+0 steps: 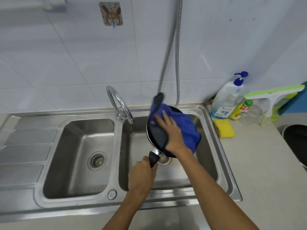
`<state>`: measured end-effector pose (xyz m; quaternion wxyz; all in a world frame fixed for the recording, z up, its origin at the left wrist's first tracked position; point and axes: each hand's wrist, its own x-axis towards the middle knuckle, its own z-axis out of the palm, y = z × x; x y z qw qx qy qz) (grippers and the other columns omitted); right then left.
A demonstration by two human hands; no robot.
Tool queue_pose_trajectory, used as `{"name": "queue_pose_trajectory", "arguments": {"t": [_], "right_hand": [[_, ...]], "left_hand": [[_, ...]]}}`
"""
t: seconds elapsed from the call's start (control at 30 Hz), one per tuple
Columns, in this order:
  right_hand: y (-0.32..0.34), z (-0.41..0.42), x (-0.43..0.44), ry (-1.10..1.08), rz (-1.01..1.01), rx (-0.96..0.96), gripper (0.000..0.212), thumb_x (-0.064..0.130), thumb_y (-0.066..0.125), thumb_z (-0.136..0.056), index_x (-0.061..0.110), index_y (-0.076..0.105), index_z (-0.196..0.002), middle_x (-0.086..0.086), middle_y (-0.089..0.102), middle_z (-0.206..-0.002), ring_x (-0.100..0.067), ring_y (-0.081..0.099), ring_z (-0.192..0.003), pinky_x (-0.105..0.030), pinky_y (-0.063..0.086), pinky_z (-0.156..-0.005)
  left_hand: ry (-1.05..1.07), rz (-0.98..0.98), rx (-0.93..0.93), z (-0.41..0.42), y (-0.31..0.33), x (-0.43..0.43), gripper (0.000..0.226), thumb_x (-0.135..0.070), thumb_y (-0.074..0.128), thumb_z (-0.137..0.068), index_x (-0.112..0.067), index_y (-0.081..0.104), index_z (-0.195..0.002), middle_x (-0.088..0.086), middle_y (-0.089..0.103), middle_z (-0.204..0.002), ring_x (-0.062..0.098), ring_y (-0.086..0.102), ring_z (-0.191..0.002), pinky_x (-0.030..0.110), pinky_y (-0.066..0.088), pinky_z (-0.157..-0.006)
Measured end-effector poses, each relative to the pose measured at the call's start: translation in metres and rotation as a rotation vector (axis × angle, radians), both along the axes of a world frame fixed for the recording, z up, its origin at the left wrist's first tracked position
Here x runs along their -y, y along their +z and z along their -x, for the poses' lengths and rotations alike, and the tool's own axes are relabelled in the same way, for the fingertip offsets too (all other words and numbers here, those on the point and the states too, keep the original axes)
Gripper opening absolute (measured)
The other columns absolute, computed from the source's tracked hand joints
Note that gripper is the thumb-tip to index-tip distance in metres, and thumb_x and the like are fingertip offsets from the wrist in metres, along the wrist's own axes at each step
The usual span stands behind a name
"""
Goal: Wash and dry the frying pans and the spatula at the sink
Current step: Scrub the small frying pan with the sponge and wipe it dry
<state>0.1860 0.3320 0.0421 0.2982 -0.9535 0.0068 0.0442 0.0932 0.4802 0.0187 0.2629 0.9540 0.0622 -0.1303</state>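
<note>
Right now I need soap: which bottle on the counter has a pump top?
The tall white bottle with the blue pump head; the yellow bottle has a green cap, and the clear bottle shows no pump.

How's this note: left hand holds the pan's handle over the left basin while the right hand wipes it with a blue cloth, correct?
One slip: the head view shows the pan over the right basin, not the left. Left hand, right hand and blue cloth are as stated.
</note>
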Motion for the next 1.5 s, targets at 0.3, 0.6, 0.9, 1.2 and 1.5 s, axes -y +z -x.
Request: {"name": "queue_pose_trajectory", "arguments": {"t": [0.3, 0.6, 0.9, 1.2, 1.5], "right_hand": [[-0.013, 0.025, -0.047, 0.353, 0.086, -0.26, 0.073, 0.076, 0.015, -0.093, 0.034, 0.032, -0.151, 0.006, 0.038, -0.157, -0.023, 0.034, -0.145, -0.056, 0.028, -0.115], [-0.007, 0.029, -0.026, 0.459, 0.246, 0.005, 0.028, 0.04, 0.04, -0.104, 0.019, 0.052, -0.118, -0.001, 0.066, -0.11, -0.026, 0.061, -0.098, -0.041, 0.046, -0.074], [-0.006, 0.039, 0.014, 0.479, 0.274, 0.127, 0.027, 0.037, 0.044, -0.103, 0.024, 0.054, -0.125, 0.003, 0.065, -0.108, -0.022, 0.057, -0.095, -0.036, 0.049, -0.078], [0.005, 0.072, 0.069, 0.233, 0.021, 0.047, 0.024, 0.034, 0.051, -0.101, 0.025, 0.06, -0.121, 0.01, 0.069, -0.112, -0.013, 0.063, -0.099, -0.033, 0.052, -0.085], [0.042, 0.11, 0.129, -0.031, -0.002, 0.051, 0.009, 0.027, 0.056, -0.1, 0.021, 0.062, -0.102, 0.004, 0.067, -0.085, -0.015, 0.06, -0.078, -0.035, 0.05, -0.074]], "left_hand": [[0.131, 0.285, -0.079, -0.001, -0.001, -0.011, 0.022, -0.031, 0.065, -0.095, -0.02, 0.06, -0.077, -0.004, 0.066, -0.069, 0.019, 0.063, -0.062, 0.026, 0.038, -0.051], [0.152, 0.313, -0.124, -0.004, -0.005, -0.023, 0.03, -0.034, 0.07, -0.094, -0.021, 0.059, -0.068, -0.007, 0.06, -0.058, 0.005, 0.05, -0.049, 0.017, 0.034, -0.047], [0.17, 0.411, -0.198, -0.007, -0.008, -0.015, 0.034, -0.031, 0.071, -0.093, -0.016, 0.056, -0.067, -0.003, 0.055, -0.058, 0.011, 0.048, -0.052, 0.024, 0.038, -0.051], [0.212, 0.426, -0.145, -0.001, -0.008, 0.003, 0.055, -0.068, 0.057, -0.09, -0.015, 0.063, -0.076, 0.005, 0.07, -0.071, 0.03, 0.07, -0.069, 0.051, 0.062, -0.068], [0.199, 0.436, -0.113, 0.017, -0.002, 0.027, 0.058, -0.066, 0.049, -0.095, -0.012, 0.067, -0.085, 0.009, 0.072, -0.081, 0.03, 0.07, -0.078, 0.046, 0.06, -0.077]]}}
